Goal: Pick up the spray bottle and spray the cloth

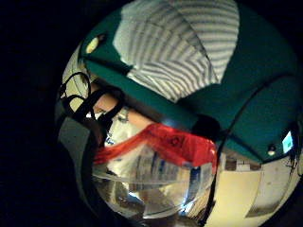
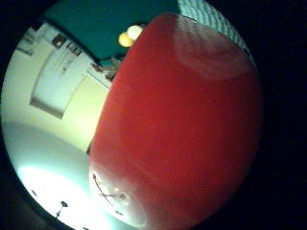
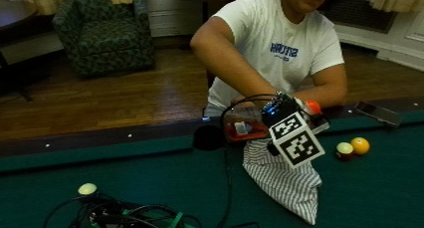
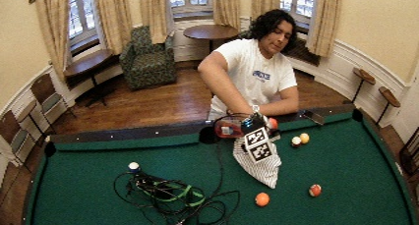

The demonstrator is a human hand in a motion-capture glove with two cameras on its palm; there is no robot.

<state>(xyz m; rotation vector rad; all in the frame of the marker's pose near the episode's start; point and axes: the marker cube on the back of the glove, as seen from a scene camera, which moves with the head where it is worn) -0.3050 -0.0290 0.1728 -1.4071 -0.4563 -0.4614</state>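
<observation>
Clear plastic with red liquid low in it, the spray bottle point(image 3: 244, 126) sat raised off the green felt desk point(image 3: 132, 168) at its near rail, taken up in the grip point(image 3: 278, 119), whose fingers I judged to be curled round the neck and head, though the marker hid most of them. Right under the grip lay the striped cloth point(image 3: 285, 180), trailing away from it across the felt. From the palm, the bottle's body point(image 1: 156, 165) filled the near field with the cloth point(image 1: 175, 47) beyond it; the thumb side was nearly all red plastic point(image 2: 177, 129). By my judgement the bottle would handle as light and rigid, part-full so the liquid could slosh and shift the balance, and smooth enough to slip; the narrow neck below the trigger looked the best hold. Soft and limp, the cloth should take the spray where it lay. The bare hand point(image 3: 317, 110) rested just beside the grip.
</observation>
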